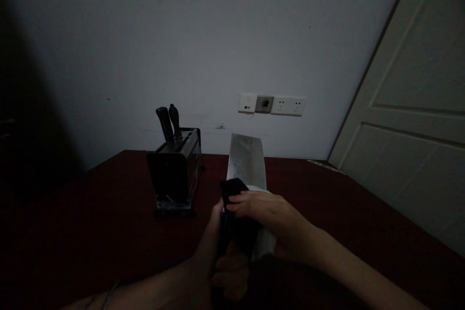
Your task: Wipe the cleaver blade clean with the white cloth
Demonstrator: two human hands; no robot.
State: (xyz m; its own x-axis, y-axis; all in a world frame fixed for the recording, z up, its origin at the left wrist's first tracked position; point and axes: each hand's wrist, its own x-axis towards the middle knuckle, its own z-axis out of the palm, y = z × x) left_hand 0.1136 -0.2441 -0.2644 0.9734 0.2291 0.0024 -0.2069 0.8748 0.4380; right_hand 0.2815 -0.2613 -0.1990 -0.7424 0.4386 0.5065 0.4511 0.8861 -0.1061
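Note:
My left hand (221, 261) is wrapped round the dark handle of a broad cleaver (247, 160), whose silver blade points away from me over the dark red table (109, 232). My right hand (269, 218) lies over the base of the blade, fingers pressed on a black cloth (234, 189), with a white cloth (265, 242) bunched under the palm. Both hands meet just in front of me, right of a knife block.
A dark knife block (176, 172) with two handles sticking up stands at the back of the table, left of the cleaver. Wall sockets (272, 104) sit on the pale wall behind. A closed door (417, 121) is at the right. The left side is in deep shadow.

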